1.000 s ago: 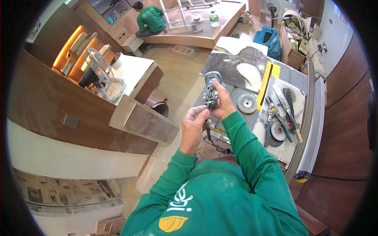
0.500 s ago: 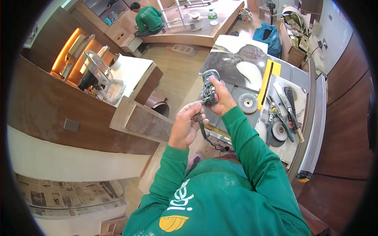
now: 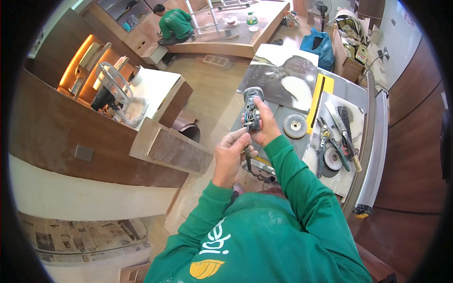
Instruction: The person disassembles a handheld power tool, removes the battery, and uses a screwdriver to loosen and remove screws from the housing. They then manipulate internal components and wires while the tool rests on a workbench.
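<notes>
An opened power tool (image 3: pixel 253 118), grey and black with its wires bared, looks like an angle grinder body. My right hand (image 3: pixel 267 126) is closed round it, thumb along its side. Just below its wired end, my left hand (image 3: pixel 231 158) pinches the black power cord (image 3: pixel 247 160), whose thicker sleeve hangs under the fingers. What exactly the fingertips press at the tool's end is too small to tell. A round abrasive disc (image 3: pixel 295 126) lies on the grey work table (image 3: pixel 283 109) to the right of my right hand.
Snips (image 3: pixel 326 134), a brush (image 3: pixel 351 148) and another disc (image 3: pixel 333 159) lie on a pale board at the right. A marbled sheet (image 3: pixel 276 78) covers the table's far end. A fan (image 3: pixel 111 89) stands on the left counter. Far off, a person in green (image 3: pixel 174 23) sits by a platform.
My left hand has moved slightly right, and its fingertips are now closer in at the tool's wired end. The tool is turned a little more upright in my right hand.
</notes>
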Available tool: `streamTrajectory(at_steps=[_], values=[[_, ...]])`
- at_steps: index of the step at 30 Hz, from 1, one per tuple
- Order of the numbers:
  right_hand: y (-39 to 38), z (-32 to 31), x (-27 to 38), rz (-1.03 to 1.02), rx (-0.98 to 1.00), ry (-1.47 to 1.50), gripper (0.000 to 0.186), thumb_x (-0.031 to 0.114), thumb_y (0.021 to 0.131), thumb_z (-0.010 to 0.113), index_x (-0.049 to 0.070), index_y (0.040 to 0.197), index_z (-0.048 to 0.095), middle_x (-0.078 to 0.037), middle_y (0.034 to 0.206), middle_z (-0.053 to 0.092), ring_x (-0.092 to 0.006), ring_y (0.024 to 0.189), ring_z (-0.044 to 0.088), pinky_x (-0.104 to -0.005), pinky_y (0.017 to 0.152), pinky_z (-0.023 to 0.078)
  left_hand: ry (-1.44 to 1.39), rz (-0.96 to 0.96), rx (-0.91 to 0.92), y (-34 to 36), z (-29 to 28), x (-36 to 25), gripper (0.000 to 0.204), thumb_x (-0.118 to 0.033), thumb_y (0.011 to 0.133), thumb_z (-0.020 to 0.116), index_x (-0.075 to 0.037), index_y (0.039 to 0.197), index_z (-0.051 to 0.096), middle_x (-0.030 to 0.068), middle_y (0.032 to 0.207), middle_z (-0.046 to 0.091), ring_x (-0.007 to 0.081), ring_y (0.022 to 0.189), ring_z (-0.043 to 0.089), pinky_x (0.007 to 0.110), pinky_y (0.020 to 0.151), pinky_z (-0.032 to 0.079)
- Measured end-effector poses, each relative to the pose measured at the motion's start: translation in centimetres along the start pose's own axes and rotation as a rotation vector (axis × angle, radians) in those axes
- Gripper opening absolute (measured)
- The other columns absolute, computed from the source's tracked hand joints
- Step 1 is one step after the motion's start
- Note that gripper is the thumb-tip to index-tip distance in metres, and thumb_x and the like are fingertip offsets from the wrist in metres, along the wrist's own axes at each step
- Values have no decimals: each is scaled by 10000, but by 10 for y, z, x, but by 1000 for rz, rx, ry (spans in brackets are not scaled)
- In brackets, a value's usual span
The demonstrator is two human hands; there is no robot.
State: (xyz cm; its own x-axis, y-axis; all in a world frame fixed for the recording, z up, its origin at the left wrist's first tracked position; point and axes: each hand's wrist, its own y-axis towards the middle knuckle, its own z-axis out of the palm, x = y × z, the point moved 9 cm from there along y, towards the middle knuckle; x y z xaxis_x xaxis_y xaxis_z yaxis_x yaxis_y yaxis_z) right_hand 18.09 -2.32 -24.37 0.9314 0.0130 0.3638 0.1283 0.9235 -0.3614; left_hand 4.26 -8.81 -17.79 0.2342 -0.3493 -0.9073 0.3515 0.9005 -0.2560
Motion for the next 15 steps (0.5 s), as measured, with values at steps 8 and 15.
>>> streamTrajectory(at_steps=[8,15], values=[[-20,-14,-4,65,23,-38,397,455,1070,680,80,1170,599,-81,839,672,-183,666,679,-340,598,612,86,65,-42,-13,1,20,336,-109,1050,742,26,1356,709,34,1037,748,103,842,704,302,764,644],[-32,-34,-20,169,51,-24,449,549,1084,628,118,1207,592,-153,970,746,-226,674,741,-366,523,612,80,-70,-34,-26,-9,51,364,-100,1036,764,23,1369,680,47,1079,768,107,890,720,278,821,608]])
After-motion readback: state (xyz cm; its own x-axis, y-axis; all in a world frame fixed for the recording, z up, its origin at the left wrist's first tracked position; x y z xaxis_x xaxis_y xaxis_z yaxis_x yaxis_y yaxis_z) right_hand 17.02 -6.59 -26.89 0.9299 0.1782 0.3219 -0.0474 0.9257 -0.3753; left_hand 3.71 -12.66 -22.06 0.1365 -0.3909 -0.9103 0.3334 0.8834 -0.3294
